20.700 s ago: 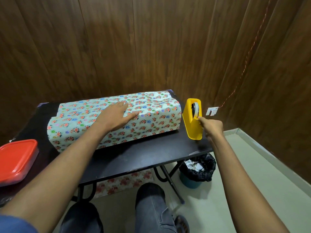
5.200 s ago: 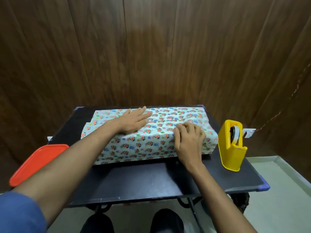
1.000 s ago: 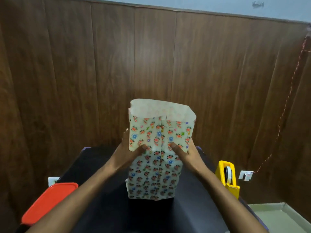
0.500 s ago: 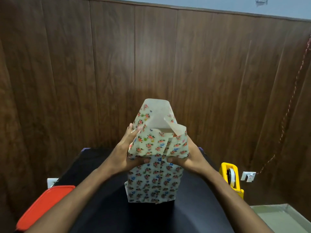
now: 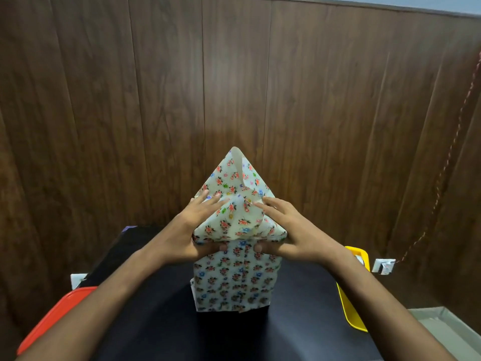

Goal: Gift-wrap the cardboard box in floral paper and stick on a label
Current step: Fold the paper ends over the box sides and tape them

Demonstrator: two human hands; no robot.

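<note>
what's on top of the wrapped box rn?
Folded floral paper rising to a point, left hand and right hand pressing its side flaps. The box end underneath is covered.

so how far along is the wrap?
Done: floral paper covers the upright box's sides. In hand: left hand and right hand press the top end's side folds in, leaving a pointed flap standing. Left: fold and tape that flap using the yellow plastic tape dispenser, close the bottom end, add a label; none visible.
</note>
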